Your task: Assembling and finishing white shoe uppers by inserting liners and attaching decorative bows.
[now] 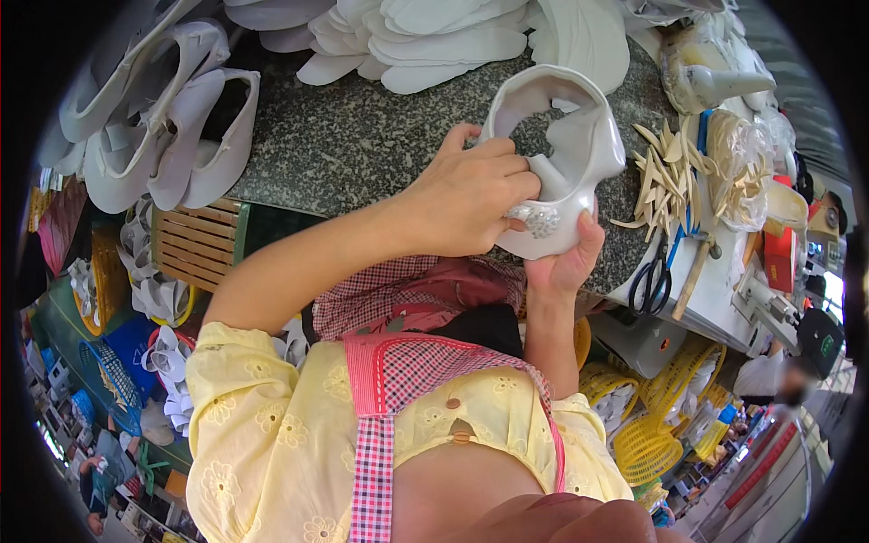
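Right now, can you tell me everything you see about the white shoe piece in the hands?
The white shoe piece looks smooth and a bit shiny, like soft leather. It has a big, wavy-edged opening and no sole that I can see. A cluster of shiny, pearly beads decorates the end nearest the person. It's held over the speckled dark tabletop, opening facing up. The left hand grips its left edge beside the beads; the right hand holds the beaded end.

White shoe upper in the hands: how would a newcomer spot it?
Find the dark speckled worktop. Near its front edge, the left hand and right hand hold the white shoe upper. Its patch of bead-like decoration sets it apart from the plain white shoe pieces at upper left.
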The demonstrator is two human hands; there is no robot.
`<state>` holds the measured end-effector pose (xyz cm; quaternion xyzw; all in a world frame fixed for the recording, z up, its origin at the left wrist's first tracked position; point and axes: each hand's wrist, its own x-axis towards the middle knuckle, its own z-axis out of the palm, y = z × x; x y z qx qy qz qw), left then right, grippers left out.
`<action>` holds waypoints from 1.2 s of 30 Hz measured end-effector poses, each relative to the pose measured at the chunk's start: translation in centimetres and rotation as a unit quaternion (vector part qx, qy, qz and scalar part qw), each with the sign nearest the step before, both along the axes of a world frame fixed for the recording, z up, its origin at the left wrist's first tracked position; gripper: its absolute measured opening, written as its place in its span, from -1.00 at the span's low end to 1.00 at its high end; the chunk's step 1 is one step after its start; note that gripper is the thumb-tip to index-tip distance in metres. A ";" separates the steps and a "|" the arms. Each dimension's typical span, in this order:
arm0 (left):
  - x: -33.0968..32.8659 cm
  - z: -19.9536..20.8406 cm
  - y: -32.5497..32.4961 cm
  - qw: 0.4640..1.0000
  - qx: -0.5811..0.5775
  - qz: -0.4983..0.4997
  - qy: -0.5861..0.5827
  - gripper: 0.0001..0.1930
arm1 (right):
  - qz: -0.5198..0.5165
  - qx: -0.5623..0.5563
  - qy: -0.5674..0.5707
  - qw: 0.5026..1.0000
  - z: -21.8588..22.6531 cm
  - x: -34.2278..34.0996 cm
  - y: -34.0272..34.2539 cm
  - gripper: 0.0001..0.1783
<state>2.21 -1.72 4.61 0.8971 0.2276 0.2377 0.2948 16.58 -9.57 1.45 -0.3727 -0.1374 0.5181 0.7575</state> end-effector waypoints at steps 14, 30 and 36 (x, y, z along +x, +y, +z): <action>-0.5 -0.6 -0.4 0.988 -0.104 0.016 -0.114 -0.76 | -0.022 -0.066 -0.231 0.970 0.6 -0.8 -0.2 -0.63; -1.3 2.9 3.8 0.992 -0.038 -0.118 0.027 -0.83 | 0.103 0.080 0.044 0.990 3.5 0.1 0.6 -0.62; 0.1 4.9 4.9 0.938 -0.342 -0.049 0.030 -0.73 | 0.088 0.069 -0.035 0.993 4.7 -2.1 1.6 -0.65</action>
